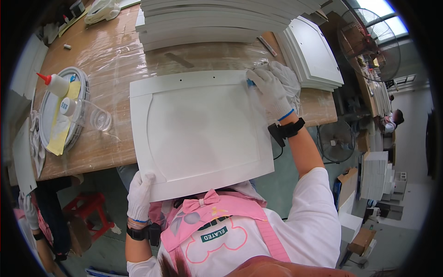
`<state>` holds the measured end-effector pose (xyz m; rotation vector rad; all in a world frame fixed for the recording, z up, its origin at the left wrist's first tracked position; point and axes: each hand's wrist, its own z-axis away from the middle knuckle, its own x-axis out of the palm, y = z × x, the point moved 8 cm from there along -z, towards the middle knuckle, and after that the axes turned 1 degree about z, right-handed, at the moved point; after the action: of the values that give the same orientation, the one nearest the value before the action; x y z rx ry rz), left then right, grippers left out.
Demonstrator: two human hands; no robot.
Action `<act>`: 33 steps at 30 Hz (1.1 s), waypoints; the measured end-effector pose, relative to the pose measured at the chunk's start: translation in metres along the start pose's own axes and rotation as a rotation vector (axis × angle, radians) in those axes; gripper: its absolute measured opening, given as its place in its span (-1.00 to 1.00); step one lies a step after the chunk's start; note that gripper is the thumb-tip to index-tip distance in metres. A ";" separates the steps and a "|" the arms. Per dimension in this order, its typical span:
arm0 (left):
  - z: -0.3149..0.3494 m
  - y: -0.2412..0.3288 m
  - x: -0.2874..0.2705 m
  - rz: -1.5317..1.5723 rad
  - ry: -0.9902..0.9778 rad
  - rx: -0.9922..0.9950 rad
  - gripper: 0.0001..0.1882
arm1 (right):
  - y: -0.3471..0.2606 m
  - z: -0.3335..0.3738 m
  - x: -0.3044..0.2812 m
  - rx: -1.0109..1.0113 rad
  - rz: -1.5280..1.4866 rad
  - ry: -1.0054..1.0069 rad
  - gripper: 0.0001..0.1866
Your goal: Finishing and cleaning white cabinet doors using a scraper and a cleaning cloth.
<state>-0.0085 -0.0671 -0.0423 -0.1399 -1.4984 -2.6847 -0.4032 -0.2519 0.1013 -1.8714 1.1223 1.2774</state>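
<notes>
A white panel door (200, 131) is being held flat on the wooden worktable (115, 51), its near edge overhanging toward the person. Its lower left corner is being gripped by the gloved left hand (138, 196). Its upper right corner is being pressed by the gloved right hand (270, 92), in which a white cloth (288, 78) is being bunched; something small and blue is showing just under the fingers. A stack of white panels (217, 21) is lying beyond the door. To the left, a glue bottle with a red tip (54, 84) is resting on a round lid (48, 108), beside a clear plastic cup (99, 119).
</notes>
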 end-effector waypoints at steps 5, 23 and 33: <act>0.000 -0.001 -0.001 -0.013 0.014 -0.001 -0.56 | -0.001 0.001 0.000 0.020 -0.021 0.023 -0.55; -0.001 -0.003 -0.003 -0.040 0.008 -0.020 -0.52 | -0.006 0.001 0.000 -0.006 0.068 0.068 -0.59; -0.001 -0.001 -0.002 -0.041 0.019 -0.012 -0.54 | -0.012 -0.002 -0.008 -0.006 0.026 0.133 -0.65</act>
<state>-0.0065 -0.0671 -0.0436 -0.0849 -1.4966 -2.7191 -0.3935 -0.2454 0.1098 -1.9768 1.2161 1.1852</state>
